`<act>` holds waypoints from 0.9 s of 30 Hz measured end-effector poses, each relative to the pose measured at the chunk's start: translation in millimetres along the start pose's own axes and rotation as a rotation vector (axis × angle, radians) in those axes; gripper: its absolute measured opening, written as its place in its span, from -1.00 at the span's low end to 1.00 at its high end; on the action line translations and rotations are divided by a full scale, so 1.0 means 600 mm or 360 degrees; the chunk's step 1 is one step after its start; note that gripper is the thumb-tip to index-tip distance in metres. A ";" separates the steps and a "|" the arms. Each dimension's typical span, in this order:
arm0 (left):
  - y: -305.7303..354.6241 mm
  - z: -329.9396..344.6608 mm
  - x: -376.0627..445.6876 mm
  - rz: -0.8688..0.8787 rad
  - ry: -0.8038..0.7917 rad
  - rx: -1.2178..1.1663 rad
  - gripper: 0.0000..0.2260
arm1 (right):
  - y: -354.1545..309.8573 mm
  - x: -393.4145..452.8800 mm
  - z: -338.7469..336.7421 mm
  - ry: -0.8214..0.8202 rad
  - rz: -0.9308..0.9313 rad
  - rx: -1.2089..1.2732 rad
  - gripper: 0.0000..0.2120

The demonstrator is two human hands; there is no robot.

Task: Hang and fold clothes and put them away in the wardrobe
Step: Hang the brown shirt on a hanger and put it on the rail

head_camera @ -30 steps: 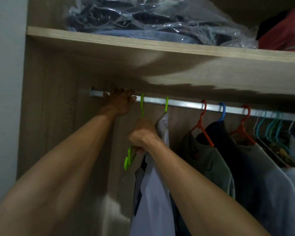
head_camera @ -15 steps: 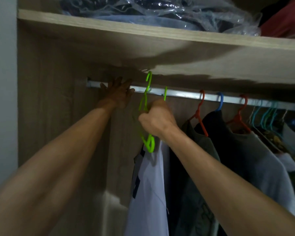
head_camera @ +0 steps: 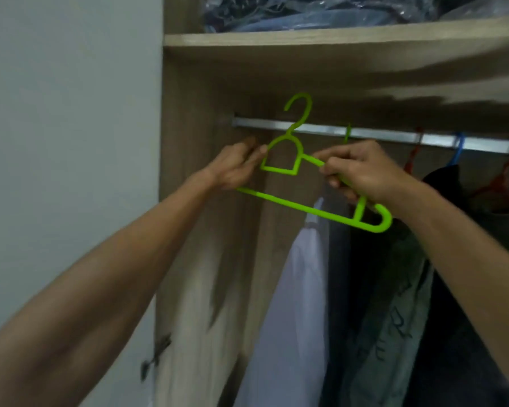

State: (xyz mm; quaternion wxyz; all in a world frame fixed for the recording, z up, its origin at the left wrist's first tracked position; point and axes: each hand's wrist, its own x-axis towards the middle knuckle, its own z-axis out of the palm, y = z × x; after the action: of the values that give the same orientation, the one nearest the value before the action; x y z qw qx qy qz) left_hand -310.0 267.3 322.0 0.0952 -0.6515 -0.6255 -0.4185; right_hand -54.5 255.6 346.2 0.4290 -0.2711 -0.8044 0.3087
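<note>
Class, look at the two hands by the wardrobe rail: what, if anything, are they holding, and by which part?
A green hanger, empty and off the rail. The right hand grips its right shoulder arm; the left hand pinches its left side, beside the neck loop.

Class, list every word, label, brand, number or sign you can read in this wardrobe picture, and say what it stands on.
Dark lettering runs down the grey-green garment hanging from the rail: too blurred and creased to read.
The green hanger, held by the left hand and the right hand: no text visible.
The bagged clothes on the top shelf: no readable label.
</note>
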 end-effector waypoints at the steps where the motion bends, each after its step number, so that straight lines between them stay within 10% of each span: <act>1: 0.006 -0.012 -0.028 -0.0034 0.0044 0.0060 -0.70 | 0.001 -0.010 -0.007 -0.0114 -0.0035 0.0018 -0.78; 10: 0.078 -0.108 -0.347 -0.0388 0.0126 0.0472 -0.56 | 0.035 -0.108 0.025 -0.0943 -0.0130 0.0000 -0.93; 14: 0.123 -0.181 -0.490 -0.0633 0.0133 0.0738 -0.58 | 0.007 -0.175 0.124 -0.1219 -0.0197 0.0199 -0.45; 18: 0.169 -0.271 -0.631 -0.0826 0.0145 0.0977 -0.55 | -0.049 -0.254 0.241 -0.1455 -0.0416 0.0341 -0.79; 27: 0.251 -0.458 -0.934 -0.1297 0.0268 0.1220 -0.61 | -0.225 -0.441 0.453 -0.1749 -0.0718 0.0555 -0.84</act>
State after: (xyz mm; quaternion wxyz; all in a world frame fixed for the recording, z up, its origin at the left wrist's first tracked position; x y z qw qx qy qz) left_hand -217.7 -353.2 183.5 0.2053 -0.2405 -0.9241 -0.2147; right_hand -182.2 -91.1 186.4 0.0445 0.1784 -0.8830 0.4318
